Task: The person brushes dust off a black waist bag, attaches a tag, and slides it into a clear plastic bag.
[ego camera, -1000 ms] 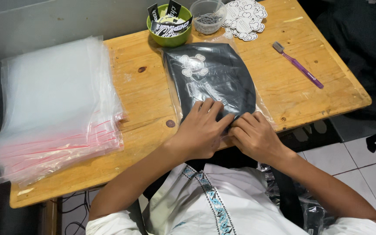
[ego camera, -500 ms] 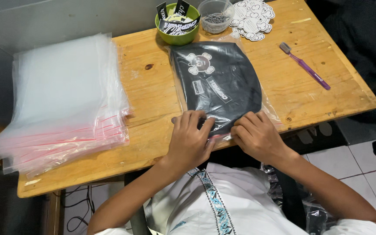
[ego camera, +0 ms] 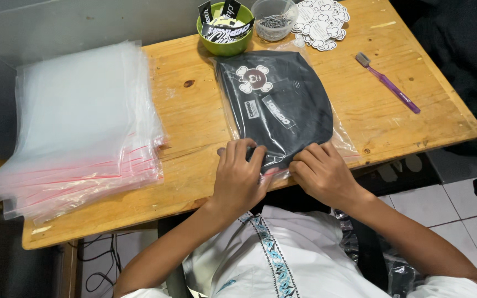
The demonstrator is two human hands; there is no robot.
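So the folded black garment with a white print, inside its clear plastic bag (ego camera: 276, 105), lies flat mid-table on the wooden table (ego camera: 194, 116), bag mouth at the near edge. My left hand (ego camera: 239, 176) and right hand (ego camera: 320, 172) both press down on that edge, fingers together and flat. Tall stack of clear red-strip bags (ego camera: 81, 127) sits off to the left, well apart. A green bowl of black labels (ego camera: 224, 30), a clear cup (ego camera: 274, 19), white stickers (ego camera: 321, 19) and a purple toothbrush (ego camera: 387, 83) are further out; nothing blocks me.

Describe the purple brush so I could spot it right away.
Start at the wooden table and go to its far right part, beyond the bagged black garment. The brush lies alone there on bare wood, slanted: the only purple thing, thin-handled, with a small bristled head.
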